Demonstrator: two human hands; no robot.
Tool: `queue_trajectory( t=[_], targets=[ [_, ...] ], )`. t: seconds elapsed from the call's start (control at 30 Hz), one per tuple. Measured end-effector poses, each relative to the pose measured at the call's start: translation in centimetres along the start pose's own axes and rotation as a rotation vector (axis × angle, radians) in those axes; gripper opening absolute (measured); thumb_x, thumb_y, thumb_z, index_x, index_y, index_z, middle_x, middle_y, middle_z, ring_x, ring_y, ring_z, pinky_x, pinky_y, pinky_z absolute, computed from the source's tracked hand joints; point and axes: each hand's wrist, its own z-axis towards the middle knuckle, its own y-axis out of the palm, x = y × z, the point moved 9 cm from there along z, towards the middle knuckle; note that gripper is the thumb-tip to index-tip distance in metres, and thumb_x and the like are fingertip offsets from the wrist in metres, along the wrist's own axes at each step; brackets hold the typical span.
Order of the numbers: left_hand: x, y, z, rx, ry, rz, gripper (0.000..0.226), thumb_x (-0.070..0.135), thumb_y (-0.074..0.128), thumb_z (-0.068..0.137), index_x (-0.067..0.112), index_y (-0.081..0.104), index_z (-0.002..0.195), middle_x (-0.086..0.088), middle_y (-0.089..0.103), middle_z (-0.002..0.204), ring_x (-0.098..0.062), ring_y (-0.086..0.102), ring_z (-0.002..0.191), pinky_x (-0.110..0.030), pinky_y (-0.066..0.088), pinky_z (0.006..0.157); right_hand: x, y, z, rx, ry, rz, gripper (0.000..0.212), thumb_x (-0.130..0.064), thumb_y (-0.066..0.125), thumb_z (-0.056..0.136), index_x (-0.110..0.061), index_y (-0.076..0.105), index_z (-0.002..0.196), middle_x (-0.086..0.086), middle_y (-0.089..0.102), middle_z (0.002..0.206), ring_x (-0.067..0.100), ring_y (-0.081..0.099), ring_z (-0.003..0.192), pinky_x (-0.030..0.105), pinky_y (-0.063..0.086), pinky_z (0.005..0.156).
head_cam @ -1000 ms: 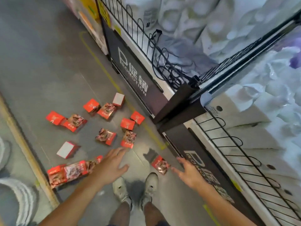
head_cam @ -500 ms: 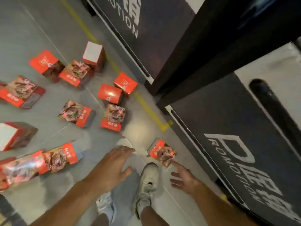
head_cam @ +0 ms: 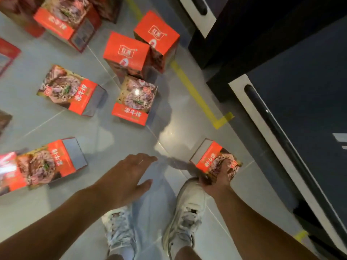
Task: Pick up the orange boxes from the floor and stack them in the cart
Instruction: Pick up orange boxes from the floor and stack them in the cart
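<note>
Far-left boxes: we see orange boxes (head_cam: 56,164) lying flat on the floor (head_cam: 131,141) at the left edge, one just beside the left forearm, others cut off by the frame.
Middle boxes: further up lie one flat box (head_cam: 71,90), another flat box (head_cam: 134,101), and two upright boxes (head_cam: 125,51) touching each other behind it. All untouched.
Left hand: our left hand (head_cam: 124,177) hovers over bare floor, fingers (head_cam: 148,158) straight and together, thumb spread, holding nothing.
Shoes: two white shoes (head_cam: 185,212) stand between the arms.
Right hand: our right hand (head_cam: 218,182) is down on the nearest box (head_cam: 210,156), fingers (head_cam: 228,168) laid over its printed top, near edge in the palm. We cannot tell whether the thumb has closed under it.
Nearest box position: on the floor, just ahead of the right shoe, near the dark display base (head_cam: 300,109).
Step in hand: we judge this the first pick, grasp being formed, box not yet lifted.
Next move: needs a firm close across the box sides, then a lift clear of the shoe; the cart is not in view, so we must turn to find it.
Remaining: most of the task lies ahead.
</note>
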Motion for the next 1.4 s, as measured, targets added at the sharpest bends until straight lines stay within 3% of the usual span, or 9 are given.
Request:
queue_trajectory(
  t=[0.1,0.33,0.5,0.63,0.9,1.0,1.1,1.23,1.4],
  targets=[
    [-0.4,1.4,0.5,-0.067,-0.013,0.016,0.086,0.065,0.014,0.077,0.028,0.026,0.153,0.005,0.036,0.155,-0.017,0.039,0.136,-0.033,0.035,0.112,-0.8,-0.6,-0.3,0.063,-0.164,0.167,0.108,-0.06,0.089,0.042,-0.024,0.049,0.136,0.007,0.061,0.131,0.033,0.061,0.113,0.048,0.058,0.087],
    [0.0,0.3,0.2,-0.081,-0.055,-0.005,0.083,0.065,0.018,0.079,0.028,0.028,0.153,0.005,0.033,0.155,-0.016,0.038,0.136,-0.026,0.035,0.108,-4.6,-2.3,-1.6,0.143,-0.315,0.123,0.063,-0.024,0.089,0.073,-0.028,0.057,0.127,0.009,0.063,0.129,0.032,0.065,0.109,0.052,0.056,0.094],
    [-0.7,-0.8,1.1,-0.053,-0.134,-0.022,0.064,0.044,0.048,0.098,0.032,0.02,0.154,0.009,0.022,0.158,-0.013,0.03,0.142,-0.025,0.033,0.109,-3.5,0.9,-1.5,-0.047,-0.2,0.072,0.111,-0.047,0.098,0.047,-0.027,0.045,0.143,0.002,0.066,0.128,0.026,0.065,0.116,0.042,0.055,0.089],
    [-2.3,-0.9,2.0,-0.055,-0.191,-0.04,0.065,0.041,0.051,0.099,0.032,0.019,0.154,0.01,0.022,0.159,-0.012,0.029,0.143,-0.026,0.033,0.111,-2.3,2.8,0.3,-0.162,-0.219,-0.026,0.086,-0.056,0.088,0.061,-0.033,0.056,0.137,0.0,0.068,0.13,0.026,0.065,0.119,0.047,0.052,0.098],
    [-5.7,-1.7,0.7,-0.088,-0.301,-0.076,0.066,0.045,0.052,0.094,0.029,0.024,0.152,0.004,0.025,0.157,-0.019,0.033,0.141,-0.033,0.035,0.112,-8.4,6.1,-6.0,-0.088,-0.845,-0.24,0.1,-0.009,0.094,0.06,-0.023,0.044,0.146,-0.007,0.055,0.137,0.014,0.057,0.122,0.043,0.05,0.103],
    [-6.0,-3.3,-0.4,-0.097,-0.343,-0.096,0.08,0.058,0.04,0.08,0.028,0.024,0.153,0.002,0.026,0.156,-0.02,0.034,0.14,-0.036,0.037,0.111,-9.2,7.8,-8.3,-0.088,-0.912,-0.434,0.119,-0.043,0.101,0.038,-0.029,0.047,0.143,0.0,0.054,0.138,0.02,0.059,0.122,0.053,0.051,0.1],
    [-6.4,-5.5,0.0,-0.03,-0.38,-0.122,0.079,0.047,0.057,0.089,0.026,0.02,0.155,-0.001,0.027,0.157,-0.024,0.034,0.141,-0.038,0.035,0.112,-9.2,9.7,-10.7,-0.162,-0.961,-0.594,0.126,-0.066,0.095,0.027,-0.032,0.047,0.139,0.004,0.053,0.138,0.021,0.059,0.122,0.049,0.051,0.099],
    [-7.3,-8.6,3.6,0.187,-0.448,-0.219,0.089,0.04,0.073,0.086,0.015,0.023,0.154,-0.01,0.032,0.155,-0.03,0.033,0.141,-0.037,0.028,0.113,-8.7,11.6,-13.2,-0.368,-0.91,-0.578,0.103,-0.005,0.094,0.057,-0.035,0.037,0.137,-0.014,0.058,0.127,-0.001,0.064,0.11,0.033,0.054,0.092],
    [-11.9,-11.3,10.6,0.433,-0.617,-0.439,0.111,0.048,0.086,0.069,0.011,0.024,0.153,-0.015,0.036,0.152,-0.032,0.034,0.14,-0.046,0.033,0.114,-8.2,12.7,-13.9,-0.443,-0.917,-0.606,0.103,-0.015,0.095,0.054,-0.039,0.038,0.136,-0.015,0.061,0.124,0.002,0.066,0.107,0.03,0.056,0.082]
  ],
)
